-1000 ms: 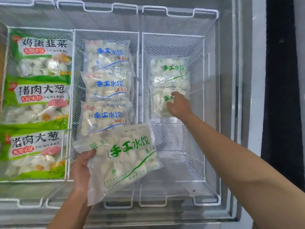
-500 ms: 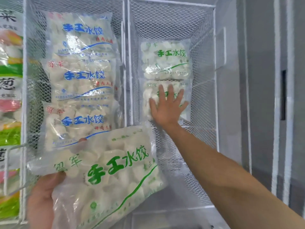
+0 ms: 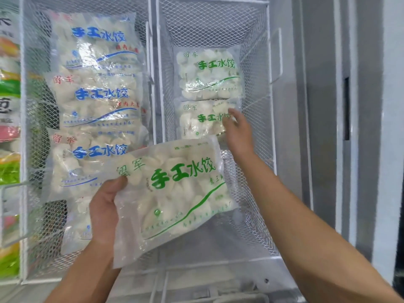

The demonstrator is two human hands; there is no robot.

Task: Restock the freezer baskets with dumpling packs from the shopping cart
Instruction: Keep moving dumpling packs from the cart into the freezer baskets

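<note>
Left hand (image 3: 104, 209) and right hand (image 3: 239, 136), each with its forearm, bare to the frame edge; no sleeve, glove, ring, or watch is worn on either.

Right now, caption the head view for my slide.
Left hand holds a clear green-lettered dumpling pack over the white wire-mesh freezer basket; right hand touches a second green-lettered pack.

Green-lettered dumpling pack (image 3: 175, 191): clear, tilted, held above right basket (image 3: 270, 127); two like packs (image 3: 208, 95) laid flat inside it.
</note>
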